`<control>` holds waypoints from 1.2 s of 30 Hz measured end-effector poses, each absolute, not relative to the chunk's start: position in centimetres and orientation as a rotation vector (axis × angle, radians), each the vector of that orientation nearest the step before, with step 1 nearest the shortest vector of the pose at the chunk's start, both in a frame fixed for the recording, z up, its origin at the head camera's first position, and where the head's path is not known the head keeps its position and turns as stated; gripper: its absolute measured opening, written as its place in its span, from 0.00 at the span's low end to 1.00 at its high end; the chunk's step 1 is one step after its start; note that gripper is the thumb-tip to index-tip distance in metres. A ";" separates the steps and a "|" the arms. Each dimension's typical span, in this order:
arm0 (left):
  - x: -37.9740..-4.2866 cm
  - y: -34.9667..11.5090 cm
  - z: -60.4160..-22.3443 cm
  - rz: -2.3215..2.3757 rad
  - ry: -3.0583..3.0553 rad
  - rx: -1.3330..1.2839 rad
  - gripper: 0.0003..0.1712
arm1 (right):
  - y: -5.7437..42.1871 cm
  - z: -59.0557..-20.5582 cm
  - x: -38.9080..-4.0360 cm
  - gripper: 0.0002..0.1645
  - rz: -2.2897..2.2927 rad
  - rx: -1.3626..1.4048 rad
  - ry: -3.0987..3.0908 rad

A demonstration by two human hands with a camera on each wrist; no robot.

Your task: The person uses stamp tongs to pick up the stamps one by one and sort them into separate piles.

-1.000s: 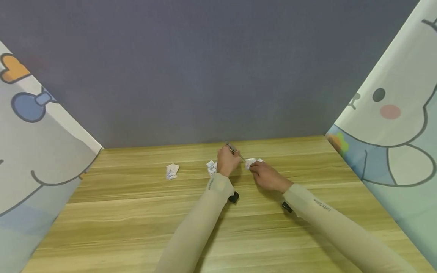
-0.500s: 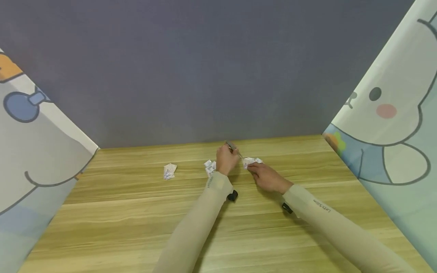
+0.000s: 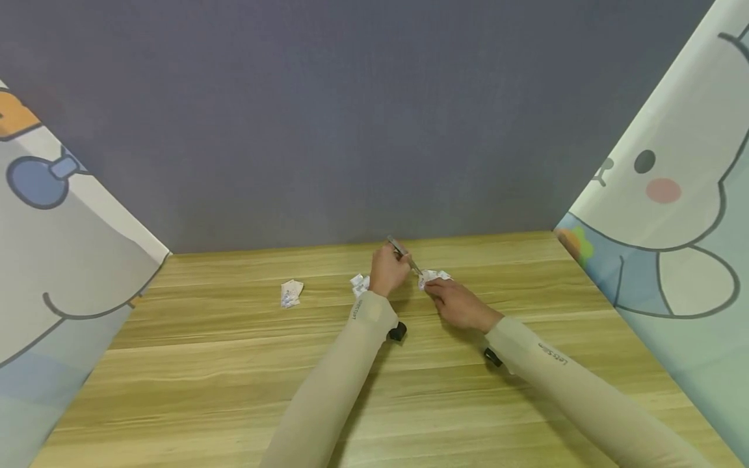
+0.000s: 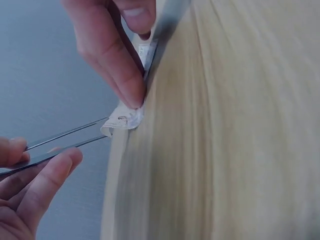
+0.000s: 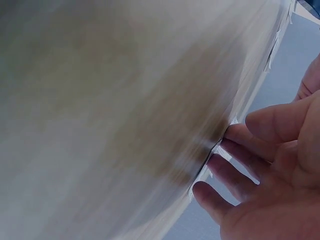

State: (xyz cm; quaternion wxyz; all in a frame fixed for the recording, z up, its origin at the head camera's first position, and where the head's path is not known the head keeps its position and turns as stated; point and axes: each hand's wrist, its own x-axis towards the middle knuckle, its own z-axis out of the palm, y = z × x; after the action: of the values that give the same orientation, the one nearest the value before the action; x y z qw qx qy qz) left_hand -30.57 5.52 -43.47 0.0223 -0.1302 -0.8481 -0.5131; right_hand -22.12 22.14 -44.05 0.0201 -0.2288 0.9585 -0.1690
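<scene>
My left hand pinches a pair of metal tweezers between thumb and fingers, over the far middle of the table. The tweezer tips reach a small white printed piece that looks like paper or a cloth label, its near edge curled up. In the left wrist view the tweezer arms stand slightly apart, their tips right at that curled edge. My right hand rests its fingertips on the same piece, pressing it against the table. In the right wrist view those fingers are extended and spread.
On the wooden table, a middle cluster of small white pieces is partly hidden behind my left wrist. Farther left lies another small pile. A grey panel rises along the back edge, with cartoon-printed sheets at both sides.
The tweezers have tilted steeper, and their tips have shifted slightly at the white piece. My left forearm has moved a little. My right hand stays on the piece.
</scene>
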 end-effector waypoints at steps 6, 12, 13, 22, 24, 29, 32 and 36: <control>-30.3 5.7 -43.2 -1.631 -2.633 -0.414 0.04 | 22.1 -44.0 -22.1 0.21 -0.542 -0.713 2.968; -29.9 5.9 -43.0 -1.560 -2.689 -0.452 0.04 | 22.1 -44.0 -22.1 0.21 -0.528 -0.747 2.982; -29.9 5.9 -42.9 -1.553 -2.691 -0.461 0.04 | 22.1 -44.0 -22.1 0.20 -0.527 -0.758 2.990; -29.4 5.1 -42.8 -1.547 -2.643 -0.466 0.03 | 22.1 -44.1 -22.0 0.21 -0.482 -0.729 3.037; -29.4 4.5 -42.6 -1.571 -2.626 -0.457 0.03 | 21.9 -44.0 -22.0 0.21 -0.475 -0.717 3.033; -29.4 3.1 -41.7 -1.625 -2.546 -0.447 0.05 | 21.6 -43.9 -22.2 0.20 -0.428 -0.713 3.043; -29.3 2.3 -41.3 -1.649 -2.505 -0.444 0.05 | 21.3 -43.7 -22.3 0.17 -0.403 -0.715 3.071; -29.1 1.4 -40.8 -1.652 -2.465 -0.454 0.06 | 20.9 -43.2 -22.6 0.15 -0.469 -0.661 3.100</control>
State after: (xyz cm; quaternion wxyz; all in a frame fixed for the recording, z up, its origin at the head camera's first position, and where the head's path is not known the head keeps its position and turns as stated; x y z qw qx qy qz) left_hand -29.07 1.39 -40.79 0.0697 -0.1510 -0.8191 -0.5490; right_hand -22.56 20.86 -43.23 -0.0314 -0.2062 0.9670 -0.1464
